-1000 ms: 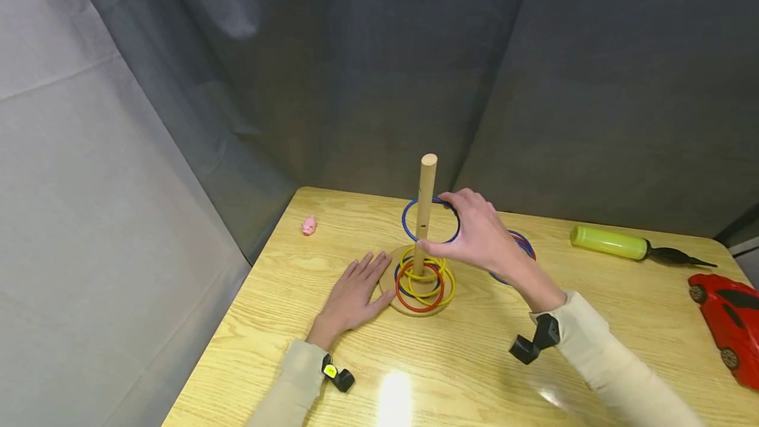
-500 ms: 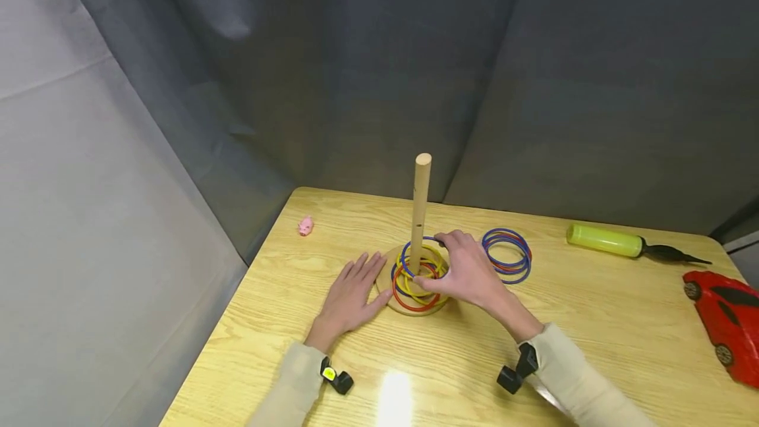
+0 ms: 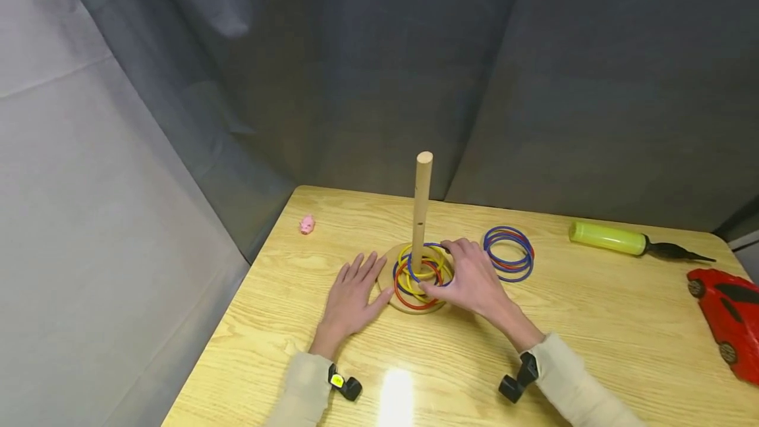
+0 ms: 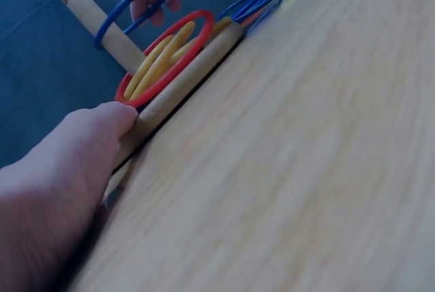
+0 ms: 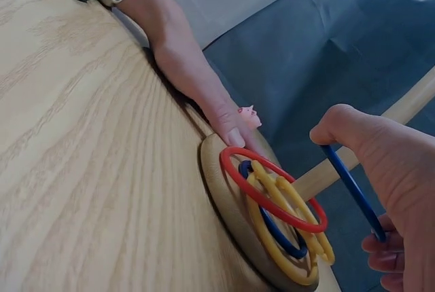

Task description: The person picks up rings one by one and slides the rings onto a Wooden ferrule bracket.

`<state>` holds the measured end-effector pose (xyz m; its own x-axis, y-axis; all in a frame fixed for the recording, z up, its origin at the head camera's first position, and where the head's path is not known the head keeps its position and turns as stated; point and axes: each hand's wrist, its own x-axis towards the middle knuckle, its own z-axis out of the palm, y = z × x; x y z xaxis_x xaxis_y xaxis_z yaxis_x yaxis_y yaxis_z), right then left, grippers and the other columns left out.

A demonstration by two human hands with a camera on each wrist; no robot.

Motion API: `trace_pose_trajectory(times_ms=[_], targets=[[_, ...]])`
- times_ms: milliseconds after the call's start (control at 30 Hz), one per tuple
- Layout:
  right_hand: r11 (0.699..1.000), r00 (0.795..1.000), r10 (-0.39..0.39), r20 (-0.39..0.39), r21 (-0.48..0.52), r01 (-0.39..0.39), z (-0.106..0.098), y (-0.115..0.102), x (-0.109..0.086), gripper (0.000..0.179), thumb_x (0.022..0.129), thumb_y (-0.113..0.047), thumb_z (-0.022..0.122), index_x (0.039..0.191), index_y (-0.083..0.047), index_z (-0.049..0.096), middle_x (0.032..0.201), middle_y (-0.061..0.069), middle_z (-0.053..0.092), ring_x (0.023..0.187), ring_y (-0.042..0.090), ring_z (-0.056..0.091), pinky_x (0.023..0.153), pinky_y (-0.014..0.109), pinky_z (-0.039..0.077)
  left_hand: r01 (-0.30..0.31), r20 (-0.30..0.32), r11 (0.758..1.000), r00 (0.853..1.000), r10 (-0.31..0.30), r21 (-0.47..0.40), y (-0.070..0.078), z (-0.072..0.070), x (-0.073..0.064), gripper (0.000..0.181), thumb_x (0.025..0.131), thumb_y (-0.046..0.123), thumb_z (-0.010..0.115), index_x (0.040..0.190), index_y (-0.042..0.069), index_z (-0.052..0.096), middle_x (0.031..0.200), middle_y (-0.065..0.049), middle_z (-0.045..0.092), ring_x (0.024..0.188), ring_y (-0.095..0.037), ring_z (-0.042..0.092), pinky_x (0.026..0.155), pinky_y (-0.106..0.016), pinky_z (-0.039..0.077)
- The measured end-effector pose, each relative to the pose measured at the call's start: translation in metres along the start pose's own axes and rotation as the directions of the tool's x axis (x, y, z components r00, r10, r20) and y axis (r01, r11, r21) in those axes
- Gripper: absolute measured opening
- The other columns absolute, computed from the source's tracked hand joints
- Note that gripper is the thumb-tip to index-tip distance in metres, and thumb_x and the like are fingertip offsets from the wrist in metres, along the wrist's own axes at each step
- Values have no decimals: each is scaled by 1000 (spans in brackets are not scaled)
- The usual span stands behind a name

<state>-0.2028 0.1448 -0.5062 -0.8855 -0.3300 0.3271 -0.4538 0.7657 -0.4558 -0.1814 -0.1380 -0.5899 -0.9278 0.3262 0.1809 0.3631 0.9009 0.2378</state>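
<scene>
An upright wooden peg (image 3: pixel 421 209) rises from a round wooden base (image 3: pixel 384 279). My left hand (image 3: pixel 351 302) lies with straight, spread fingers on the base's left edge. My right hand (image 3: pixel 474 282) pinches a blue ring (image 5: pixel 353 191) between thumb and fingers, and the ring encircles the peg. In both wrist views this ring hangs tilted above the rings lower down. Those are a red ring (image 4: pixel 208 24), yellow rings (image 5: pixel 268 248) and another blue ring, lying loosely overlapped around the peg's foot.
Several blue and red rings (image 3: pixel 530 257) lie piled just right of the base. Farther right are a yellow-green pump (image 3: pixel 607 238) with a black nozzle and a red toy car (image 3: pixel 729 321). A small pink pig figure (image 3: pixel 306 224) stands back left, before a dark curtain (image 3: pixel 356 84).
My right hand has brought the blue ring down along the peg, from about mid-height to just above the other rings. The left hand has stayed on the base.
</scene>
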Motion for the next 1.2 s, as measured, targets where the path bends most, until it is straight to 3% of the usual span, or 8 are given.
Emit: trace_pose_trajectory(times_ms=[333,600,800,1000,1200], targets=[[998,999,42,-7,53,-42,-1,5,-14,101,71,-63,87,142,2,57,135,20,60,122,42,57,100,61,49,-14,-38,999,999,12,-42,3,0,-4,70,107,62,35,167,25,30,170,-3,32,158,-33,25,127,-57,20],[983,982,170,-83,92,-162,-6,38,-43,99,75,-52,89,148,2,50,143,25,52,134,45,46,106,67,40,-17,-36,998,999,15,-62,6,1,-3,68,108,60,36,166,24,32,170,-3,34,158,-33,25,127,-58,21],[973,953,226,-202,92,-211,-11,71,-56,96,73,-41,92,145,6,50,142,30,50,130,50,45,102,69,38,-28,-43,998,999,26,-60,6,1,-2,69,108,59,37,166,23,34,169,-6,35,157,-35,27,126,-59,22],[962,915,272,-298,89,-257,-15,94,-54,97,70,-39,93,142,8,51,135,33,50,121,53,46,95,67,39,-27,-63,997,998,23,-66,5,0,-2,68,107,57,40,165,22,35,168,-6,36,156,-36,29,125,-60,23],[935,878,354,-321,106,-339,-8,111,-55,104,66,-43,96,145,5,49,135,31,46,123,50,42,95,63,40,-21,-40,999,999,19,-43,4,-3,-3,68,108,59,36,166,23,31,170,-4,33,158,-34,26,127,-58,21]])
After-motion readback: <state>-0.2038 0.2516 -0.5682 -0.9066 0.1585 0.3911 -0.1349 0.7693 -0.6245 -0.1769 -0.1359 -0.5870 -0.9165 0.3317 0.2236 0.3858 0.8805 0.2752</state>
